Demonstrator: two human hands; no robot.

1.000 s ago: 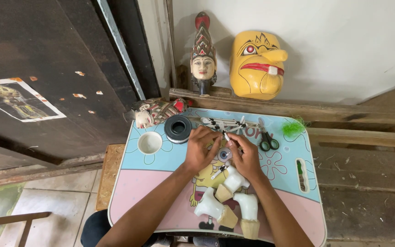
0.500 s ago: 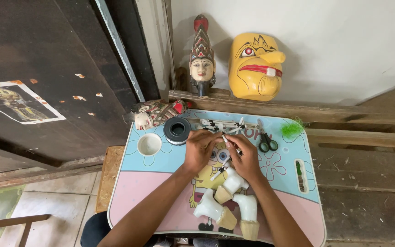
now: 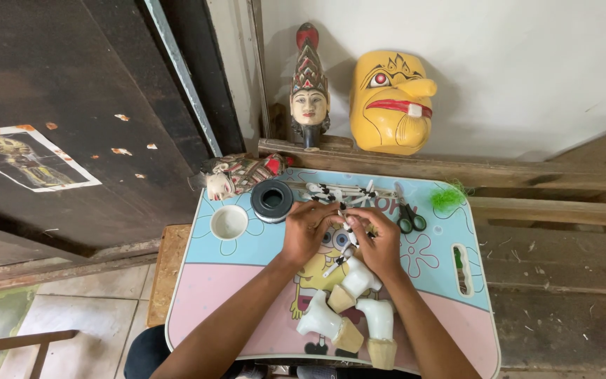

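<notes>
Our left hand [image 3: 308, 231] and right hand [image 3: 380, 242] pinch a striped stick [image 3: 347, 228] mid-desk [image 3: 240, 281], scissors [image 3: 408, 216] close beside.

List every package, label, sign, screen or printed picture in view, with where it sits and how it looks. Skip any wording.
Printed picture: stuck on the dark door at left; a tilted white-edged rectangle showing a brown and gold figure.
Cartoon print: on the blue and pink tray table, partly under the left hand and right hand; yellow character, white flower outlines around.
No packages or screens.
</notes>
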